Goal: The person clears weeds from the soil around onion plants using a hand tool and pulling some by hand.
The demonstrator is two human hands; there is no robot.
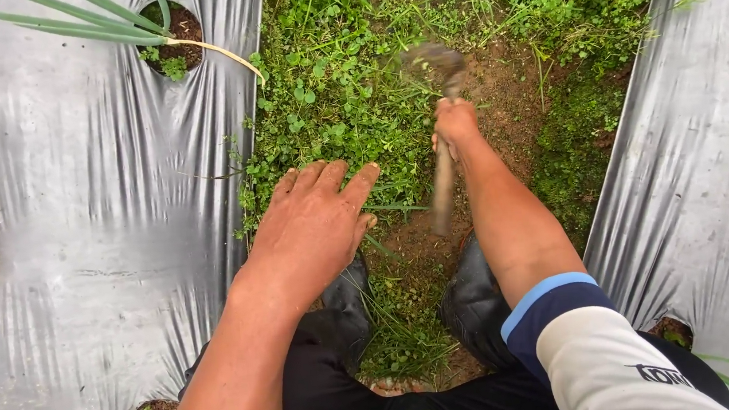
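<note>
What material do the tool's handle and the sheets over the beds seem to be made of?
The handle in the right hand looks like bare, pale wood: matt, tan, unpainted. The sheets look like thin plastic film, silvery grey and glossy, with fine wrinkles and round holes cut for plants. The tool's head is blurred, so uncertain.

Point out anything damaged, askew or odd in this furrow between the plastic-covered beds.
Nothing looks damaged. The right hand grips a wooden-handled hoe, whose head is motion-blurred over a bare soil patch scraped among the weeds. The left hand hovers open. One onion leaf droops yellowed over the plastic mulch.
</note>
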